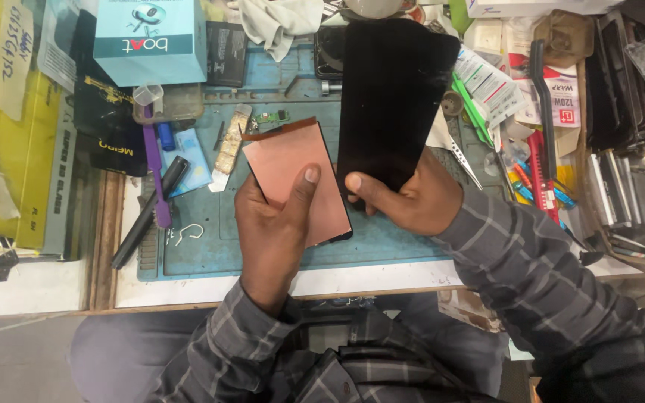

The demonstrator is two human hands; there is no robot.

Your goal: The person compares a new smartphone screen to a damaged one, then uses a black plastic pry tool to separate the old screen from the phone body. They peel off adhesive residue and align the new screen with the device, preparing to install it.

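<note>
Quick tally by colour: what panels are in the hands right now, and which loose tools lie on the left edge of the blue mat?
Copper-backed panel, in left hand: 1
Black glass panel, in right hand: 1
Purple tool: 1
Black pen-like tool: 1
Total: 4, on or over the blue mat

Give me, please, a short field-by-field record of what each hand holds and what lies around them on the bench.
left hand: grips a copper-backed panel, thumb on its face
right hand: holds a black glass panel by its lower end
panels: side by side, edges close; contact unclear
surface: blue work mat
left of hands: purple-handled tool, black pen-like tool
right of hands: tweezers
</note>
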